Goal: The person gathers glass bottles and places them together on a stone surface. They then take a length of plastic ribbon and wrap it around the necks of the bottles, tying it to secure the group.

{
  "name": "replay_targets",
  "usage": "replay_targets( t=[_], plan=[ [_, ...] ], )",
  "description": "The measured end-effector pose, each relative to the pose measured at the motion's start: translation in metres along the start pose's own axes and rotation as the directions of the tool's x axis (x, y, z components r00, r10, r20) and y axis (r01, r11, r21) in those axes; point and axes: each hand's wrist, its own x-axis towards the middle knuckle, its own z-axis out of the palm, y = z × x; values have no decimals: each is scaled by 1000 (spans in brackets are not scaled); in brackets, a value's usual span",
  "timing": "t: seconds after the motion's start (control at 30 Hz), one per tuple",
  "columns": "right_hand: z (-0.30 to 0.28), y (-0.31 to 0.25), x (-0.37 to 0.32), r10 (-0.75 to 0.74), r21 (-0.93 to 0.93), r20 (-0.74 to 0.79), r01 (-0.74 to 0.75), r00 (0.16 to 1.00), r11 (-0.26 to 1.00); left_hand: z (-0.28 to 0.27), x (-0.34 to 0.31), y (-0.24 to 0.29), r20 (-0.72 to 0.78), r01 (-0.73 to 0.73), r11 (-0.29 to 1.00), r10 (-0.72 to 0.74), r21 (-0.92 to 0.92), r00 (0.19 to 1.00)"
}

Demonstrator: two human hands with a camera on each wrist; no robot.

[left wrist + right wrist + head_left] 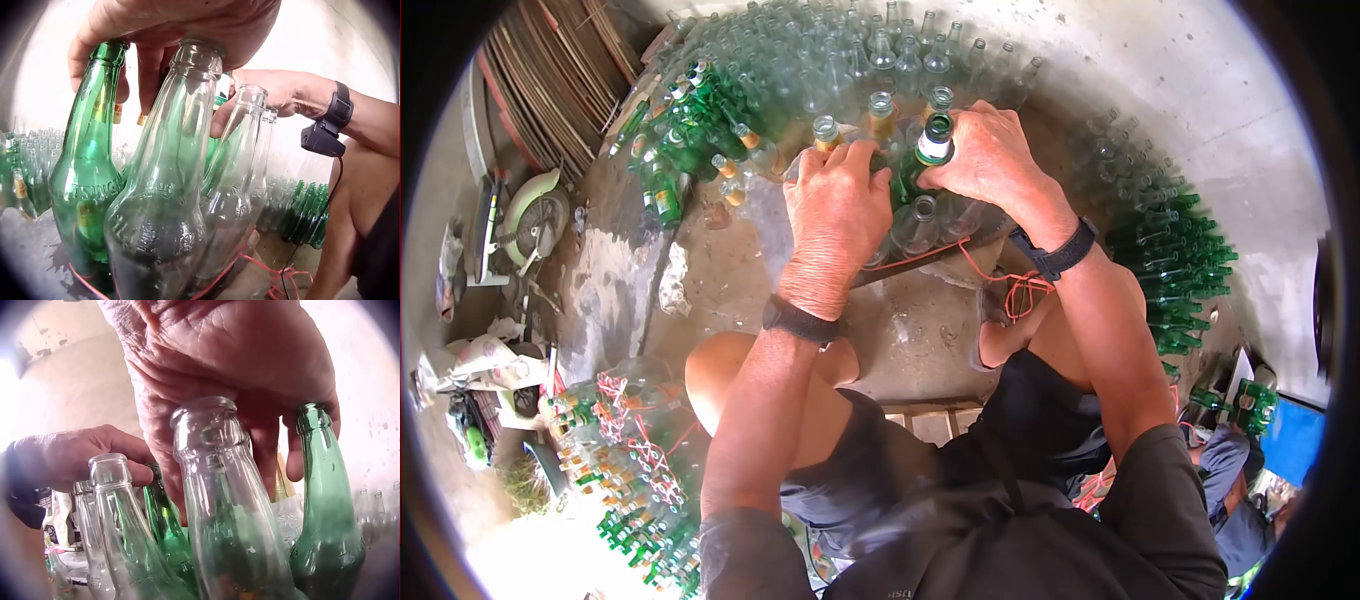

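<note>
Upright glass bottles stand in a cluster before me, some clear and some green, with red string round its base. Palm down over the left side, my left hand [840,205] curls its fingers among the necks. A green bottle [87,187] with raised lettering and a clear bottle [156,219] have their mouths right under that hand. My right hand [992,155] grips at the right side, its thumb beside a green bottle [934,145] with a white neck label. In the right wrist view, its fingers reach down behind a clear bottle [228,494] and a green bottle [328,500].
Many clear bottles [840,60] stand along the back wall, with green ones [720,100] at their left. More green bottles [1175,260] line the right. Tied bottles [615,470] lie front left. Loose red string [1025,290] hangs beside the cluster. Another person [1235,500] is at lower right.
</note>
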Motion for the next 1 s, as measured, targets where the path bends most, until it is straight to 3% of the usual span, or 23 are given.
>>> replay_targets(
  t=[0.1,0.17,0.2,0.27,0.4,0.47,0.6,0.67,0.8,1.0],
  plan=[
    [-2,3,-3,-103,28,-94,106,990,994,-1,1,0,14,14,1000,-14,-9,1000],
    [-12,2,0,-26,301,6,23,1000,953,-1,0,0,16,18,1000,-18,-7,1000],
    [-9,4,1,-28,301,8,24,1000,953,0,0,0,18,19,1000,-19,-7,1000],
    [-2,6,2,-54,360,-114,92,992,928,0,1,-1,5,11,1000,-11,-9,1000],
    [-1,6,2,-20,294,-14,23,1000,956,2,1,-2,-4,-12,1000,12,-9,1000],
    [1,5,2,-96,105,-70,103,993,989,2,1,-2,-9,-15,1000,15,-12,1000],
    [-4,1,1,-53,140,-2,52,999,989,3,1,-2,-7,-12,1000,12,-12,1000],
    [1,4,0,-99,121,-94,110,991,987,2,1,-1,-4,-9,1000,9,-8,1000],
    [5,10,1,-134,131,-97,146,986,981,1,1,-1,-13,-14,1000,14,-7,1000],
    [1,4,6,-64,129,-16,66,998,989,0,1,-1,-14,-4,999,4,-37,1000]
  ],
)
